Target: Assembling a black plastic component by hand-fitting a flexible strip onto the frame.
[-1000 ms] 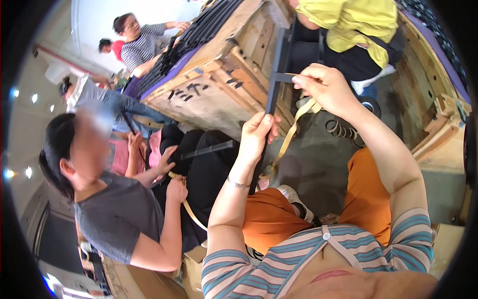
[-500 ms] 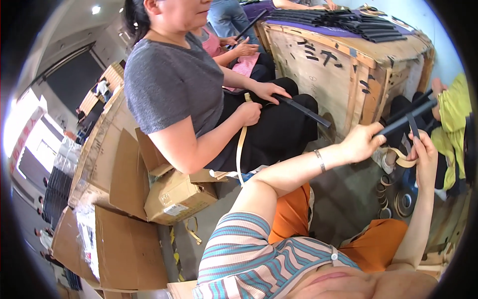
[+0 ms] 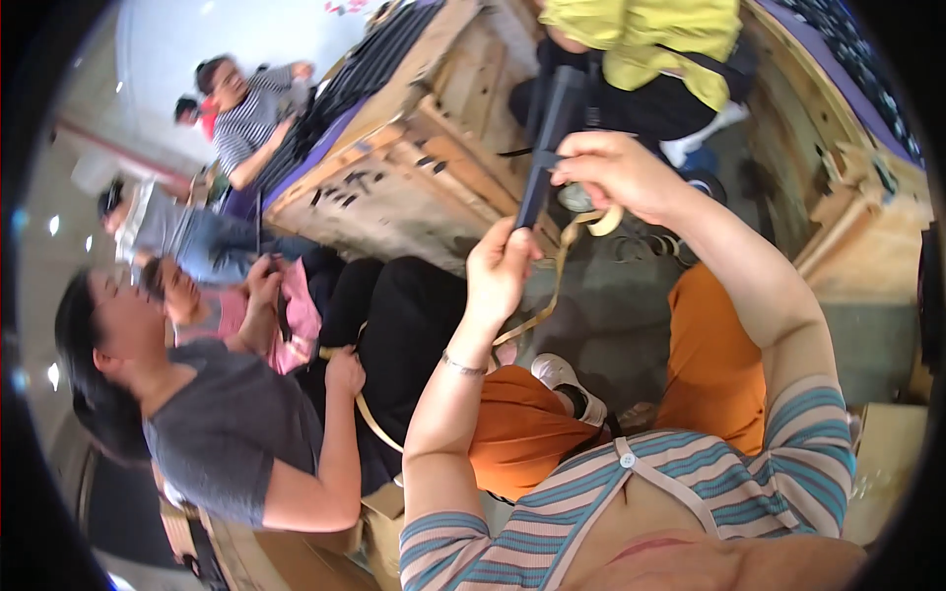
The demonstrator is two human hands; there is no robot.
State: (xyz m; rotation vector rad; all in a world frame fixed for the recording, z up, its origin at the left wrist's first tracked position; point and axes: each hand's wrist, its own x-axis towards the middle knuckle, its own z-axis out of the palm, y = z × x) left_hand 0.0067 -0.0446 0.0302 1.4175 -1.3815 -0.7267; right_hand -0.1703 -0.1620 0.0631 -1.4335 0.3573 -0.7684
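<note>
At the far left sits a co-worker in a dark grey short-sleeved T-shirt point(image 3: 232, 433), one fist on a thin cream strip point(image 3: 372, 426) that curves down past black trousers; four more people show beyond, one in pink point(image 3: 229, 313), one in pale grey with blue jeans point(image 3: 202, 234), one in a black-and-white striped top point(image 3: 248, 126) and a mostly hidden one in red. Next stands a large pale wooden crate point(image 3: 404, 231) bearing dark brushed characters on its side, blurred and slanting, with black rods point(image 3: 345, 98) heaped on its top, too overlapped to count. The wearer's left hand point(image 3: 500, 268) is closed around the lower end of one long, flat-sided black bar point(image 3: 556, 118), which slants up and away in front of the chest, its far end smeared against dark clothing. One narrow yellowish tape point(image 3: 563, 264) hangs twisting between the two hands, its lower end hard to make out. The right hand point(image 3: 616, 175) has thumb and fingers pinched on a short dark strip point(image 3: 548, 159) at the bar's middle; whether it is stuck there I cannot tell. Beyond that hand is a sixth person in a bright yellow top point(image 3: 641, 39), head cut off by the upper edge, and at the right a second wooden crate point(image 3: 800, 79), cropped by the dark lens rim
</note>
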